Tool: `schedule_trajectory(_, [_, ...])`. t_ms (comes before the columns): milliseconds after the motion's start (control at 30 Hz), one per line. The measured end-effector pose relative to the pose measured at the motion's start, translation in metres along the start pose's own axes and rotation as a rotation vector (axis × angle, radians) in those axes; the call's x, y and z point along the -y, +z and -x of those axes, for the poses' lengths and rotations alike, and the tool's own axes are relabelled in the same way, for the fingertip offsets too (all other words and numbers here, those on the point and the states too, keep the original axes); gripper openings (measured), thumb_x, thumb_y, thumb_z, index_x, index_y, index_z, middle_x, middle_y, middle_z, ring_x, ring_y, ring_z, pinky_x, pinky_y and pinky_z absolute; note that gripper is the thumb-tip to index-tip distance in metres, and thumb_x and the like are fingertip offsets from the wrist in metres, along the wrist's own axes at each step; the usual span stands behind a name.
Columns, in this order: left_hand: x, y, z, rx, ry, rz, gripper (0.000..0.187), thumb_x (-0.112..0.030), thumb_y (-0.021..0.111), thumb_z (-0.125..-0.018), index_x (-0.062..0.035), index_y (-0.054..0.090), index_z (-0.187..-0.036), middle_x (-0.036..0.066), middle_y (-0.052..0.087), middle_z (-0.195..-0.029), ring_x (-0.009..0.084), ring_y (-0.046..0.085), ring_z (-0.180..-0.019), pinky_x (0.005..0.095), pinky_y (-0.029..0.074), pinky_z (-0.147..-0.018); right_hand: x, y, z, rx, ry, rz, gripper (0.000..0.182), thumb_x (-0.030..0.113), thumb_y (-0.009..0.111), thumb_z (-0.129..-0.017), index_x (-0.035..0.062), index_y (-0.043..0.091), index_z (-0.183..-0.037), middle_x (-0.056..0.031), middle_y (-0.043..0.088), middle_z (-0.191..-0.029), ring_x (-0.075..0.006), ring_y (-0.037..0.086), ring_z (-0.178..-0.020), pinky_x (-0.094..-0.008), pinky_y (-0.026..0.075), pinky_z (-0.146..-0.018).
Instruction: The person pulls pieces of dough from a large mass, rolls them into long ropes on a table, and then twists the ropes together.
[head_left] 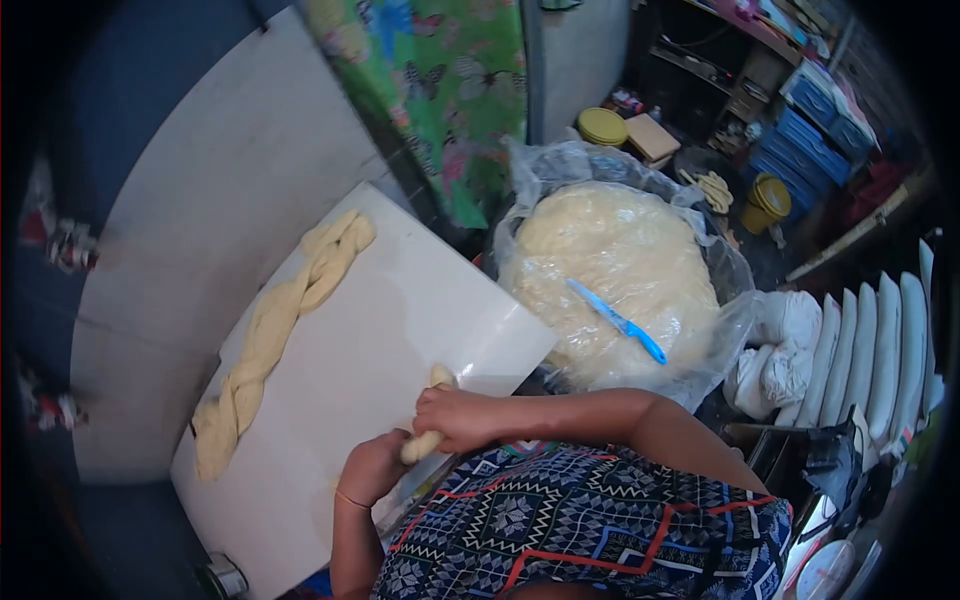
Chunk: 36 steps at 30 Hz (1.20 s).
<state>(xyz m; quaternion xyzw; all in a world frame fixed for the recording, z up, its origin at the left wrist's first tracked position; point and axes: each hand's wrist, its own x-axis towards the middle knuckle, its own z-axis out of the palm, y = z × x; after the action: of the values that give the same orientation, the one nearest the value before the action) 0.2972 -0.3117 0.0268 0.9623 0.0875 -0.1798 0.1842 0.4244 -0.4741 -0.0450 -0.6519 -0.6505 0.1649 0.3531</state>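
Item 1: we grip a dough roll (428,420) at the white board's (340,400) near edge, left hand (372,466) and right hand (462,418) both closed around it, its long axis running from lower-left to upper-right.

Both hands are being held closed, close together, just in front of the body.

The right hand (462,418) is being kept curled into a loose fist, knuckles turned up and outward, with the bare forearm being stretched in from the right and bent at the elbow. The left hand (372,467) is being held lower and just beside it, fingers folded under, with the wrist being bent and the forearm being raised steeply from below. The two fists are being set almost touching, the right slightly above and ahead of the left. Both sets of fingers are being wrapped inward, so the fingertips themselves are hidden from view.
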Motion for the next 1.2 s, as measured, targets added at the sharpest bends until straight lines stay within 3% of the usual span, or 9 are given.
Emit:
schedule_trajectory(200, [-0.145, -0.057, -0.124, 0.461, 0.809, -0.080, 0.036, -0.021, 0.073, -0.073, -0.0100, 0.062, -0.105, 0.016, 0.065, -0.092, 0.0356, 0.063, -0.086, 0.0425, 0.049, -0.075, -0.013, -0.152, 0.151, -0.093, 0.280, -0.293, 0.029, 0.022, 0.076, -0.073, 0.0050, 0.065, -0.094, -0.0115, 0.062, -0.095, -0.0285, 0.058, -0.094, -0.0389, 0.046, -0.080])
schedule_trajectory(267, [-0.232, -0.073, -0.189, 0.228, 1.003, -0.146, 0.038, -0.021, 0.073, -0.074, -0.0062, 0.060, -0.106, 0.016, 0.064, -0.089, 0.0359, 0.063, -0.086, 0.0438, 0.049, -0.077, -0.018, -0.221, 0.215, -0.216, 0.651, -0.274, 0.029, 0.015, 0.074, -0.078, 0.0035, 0.065, -0.102, -0.0089, 0.063, -0.085, -0.0216, 0.061, -0.079, -0.0348, 0.048, -0.073])
schedule_trajectory(367, [-0.361, -0.097, -0.252, -0.517, 1.177, 0.500, 0.086, -0.038, 0.072, -0.081, -0.0063, 0.028, -0.148, 0.032, 0.028, -0.147, 0.0400, 0.038, -0.134, 0.0400, 0.034, -0.109, -0.014, -0.312, 0.301, -1.617, 0.893, 0.307, 0.034, 0.012, 0.064, -0.084, 0.0003, 0.058, -0.116, -0.0103, 0.067, -0.096, -0.0164, 0.063, -0.081, -0.0292, 0.049, -0.075])
schedule_trajectory(400, [-0.386, -0.101, -0.245, -0.465, 1.130, 0.651, 0.087, -0.041, 0.072, -0.081, -0.0057, 0.028, -0.148, 0.034, 0.019, -0.150, 0.0413, 0.030, -0.138, 0.0410, 0.030, -0.111, -0.013, -0.333, 0.342, -1.718, 0.680, 1.144, 0.043, 0.013, 0.064, -0.086, 0.0021, 0.053, -0.126, -0.0104, 0.061, -0.110, -0.0140, 0.058, -0.092, -0.0251, 0.045, -0.082])
schedule_trajectory(533, [-0.399, -0.075, -0.208, -0.338, 1.374, 0.508, 0.076, -0.042, 0.071, -0.082, -0.0086, 0.040, -0.143, 0.031, 0.005, -0.154, 0.0440, 0.028, -0.139, 0.0440, 0.030, -0.111, 0.045, -0.325, 0.361, -2.032, 0.302, 0.445, 0.033, 0.014, 0.061, -0.092, 0.0020, 0.056, -0.122, -0.0074, 0.058, -0.114, -0.0121, 0.056, -0.100, -0.0262, 0.044, -0.088])
schedule_trajectory(800, [-0.245, 0.010, -0.203, -0.118, 1.018, 0.030, 0.049, -0.031, 0.066, -0.083, -0.0067, 0.056, -0.125, 0.025, 0.040, -0.139, 0.0412, 0.050, -0.119, 0.0450, 0.040, -0.102, -0.058, -0.144, 0.198, -1.180, 0.673, -0.023, 0.043, -0.010, 0.051, -0.082, 0.0053, 0.057, -0.121, -0.0093, 0.060, -0.113, -0.0188, 0.058, -0.093, -0.0307, 0.048, -0.082])
schedule_trajectory(900, [-0.168, -0.020, -0.171, 0.136, 0.627, -0.139, 0.032, -0.031, 0.062, -0.085, -0.0030, 0.068, -0.099, 0.022, 0.058, -0.117, 0.0381, 0.056, -0.110, 0.0444, 0.043, -0.098, -0.046, -0.093, 0.112, -0.798, 0.470, -0.083, 0.048, -0.007, 0.047, -0.080, 0.0050, 0.051, -0.127, -0.0197, 0.053, -0.123, -0.0355, 0.052, -0.116, -0.0390, 0.045, -0.095])
schedule_trajectory(1000, [-0.055, 0.005, -0.143, -0.102, 0.605, 0.127, 0.034, -0.035, 0.063, -0.084, -0.0024, 0.070, -0.088, 0.021, 0.062, -0.110, 0.0375, 0.056, -0.109, 0.0427, 0.043, -0.097, -0.051, -0.066, 0.046, -0.400, 0.356, -0.015, 0.046, 0.000, 0.053, -0.083, 0.0057, 0.051, -0.128, -0.0205, 0.051, -0.128, -0.0371, 0.049, -0.120, -0.0417, 0.042, -0.100])
schedule_trajectory(1200, [0.088, 0.026, -0.021, -0.365, -0.263, 0.029, 0.072, -0.049, 0.056, -0.089, -0.0079, 0.036, -0.144, 0.023, 0.029, -0.151, 0.0402, 0.027, -0.140, 0.0526, 0.020, -0.113, -0.056, 0.010, -0.111, 0.074, 0.208, 0.097, 0.073, 0.031, 0.065, -0.085, 0.0070, 0.032, -0.146, -0.0265, 0.026, -0.150, -0.0386, 0.027, -0.139, -0.0475, 0.024, -0.113])
